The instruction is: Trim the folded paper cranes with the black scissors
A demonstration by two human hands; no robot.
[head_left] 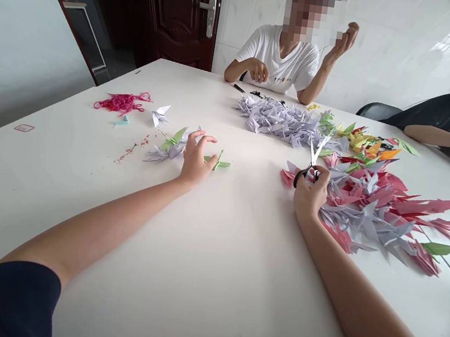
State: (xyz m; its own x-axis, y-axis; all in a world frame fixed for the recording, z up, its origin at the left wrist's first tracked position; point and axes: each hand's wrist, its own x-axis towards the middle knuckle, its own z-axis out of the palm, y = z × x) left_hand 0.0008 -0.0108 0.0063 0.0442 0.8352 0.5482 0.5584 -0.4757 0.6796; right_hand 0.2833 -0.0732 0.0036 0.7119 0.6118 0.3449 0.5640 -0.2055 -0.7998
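My left hand (197, 159) hovers with fingers spread over the white table (121, 265), between a lavender paper crane (164, 153) and a green paper crane (218, 162). Its thumb side is very close to the green crane, and a contact cannot be told. My right hand (310, 193) grips black-handled scissors (312, 162), blades pointing up and away from me. Just beyond that hand lies a heap of red and grey paper cranes (369, 204), its near edge against my fingers.
A large heap of lavender paper cranes (281, 122) and a multicoloured heap (361, 145) lie farther along the table. A tangle of pink string (121, 102), a white crane (159, 114) and scattered red beads (130, 148) sit left. A person in a white T-shirt (276, 59) sits opposite; another in black (442, 120) sits right.
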